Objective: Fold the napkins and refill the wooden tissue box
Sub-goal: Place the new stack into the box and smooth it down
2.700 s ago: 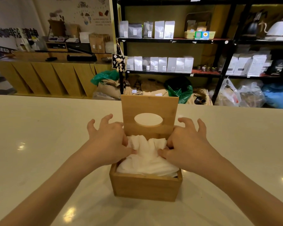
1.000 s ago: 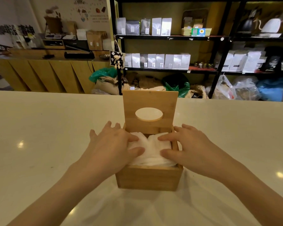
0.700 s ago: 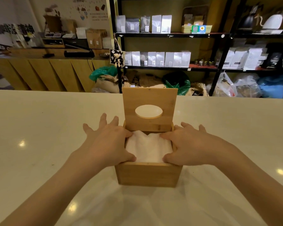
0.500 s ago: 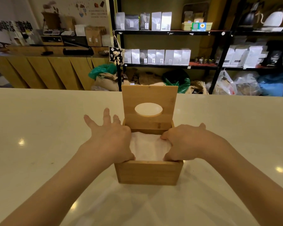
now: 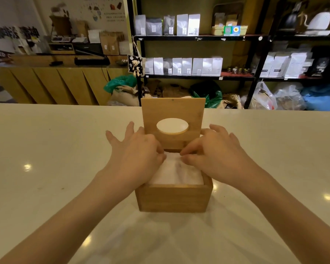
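A wooden tissue box [image 5: 172, 198] stands in the middle of the white counter, its lid [image 5: 195, 113] with an oval hole swung upright at the back. White napkins [image 5: 176, 173] fill the box to the rim. My left hand [image 5: 136, 158] rests over the box's left side, thumb and forefinger pinching the napkins near the back. My right hand [image 5: 214, 156] is over the right side, fingertips pinching the same raised fold of napkin. The other fingers of both hands are spread.
The white counter [image 5: 46, 149] stretches wide on both sides of the box. Beyond its far edge stand black shelves [image 5: 198, 38] with bags and a wooden cabinet [image 5: 55, 84]; sacks lie on the floor.
The napkins were pressed down into the box. Both hands moved from its side walls toward the back centre, and their fingertips now pinch the napkins into a raised fold.
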Demonstrator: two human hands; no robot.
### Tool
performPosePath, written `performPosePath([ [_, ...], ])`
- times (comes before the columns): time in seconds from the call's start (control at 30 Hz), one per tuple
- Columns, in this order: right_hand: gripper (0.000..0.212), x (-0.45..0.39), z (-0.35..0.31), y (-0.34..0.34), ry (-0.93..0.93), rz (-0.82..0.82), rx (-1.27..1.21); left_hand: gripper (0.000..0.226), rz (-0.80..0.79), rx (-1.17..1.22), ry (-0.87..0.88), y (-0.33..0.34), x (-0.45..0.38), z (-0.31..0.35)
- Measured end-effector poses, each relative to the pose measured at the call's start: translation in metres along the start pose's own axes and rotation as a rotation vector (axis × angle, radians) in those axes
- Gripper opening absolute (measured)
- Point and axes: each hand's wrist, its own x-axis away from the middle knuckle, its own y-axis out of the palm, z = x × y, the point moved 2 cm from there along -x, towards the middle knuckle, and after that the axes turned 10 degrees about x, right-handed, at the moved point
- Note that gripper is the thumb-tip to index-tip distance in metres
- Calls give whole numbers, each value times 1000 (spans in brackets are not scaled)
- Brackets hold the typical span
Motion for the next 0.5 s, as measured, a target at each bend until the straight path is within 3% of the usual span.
performPosePath([
  [0.23, 17, -9, 2, 21, 25, -39, -188, 35, -86, 272, -44, 21, -3, -11],
  [0.5, 33, -11, 0, 23, 7, -134, -45, 34, -102, 117, -29, 28, -8, -12],
])
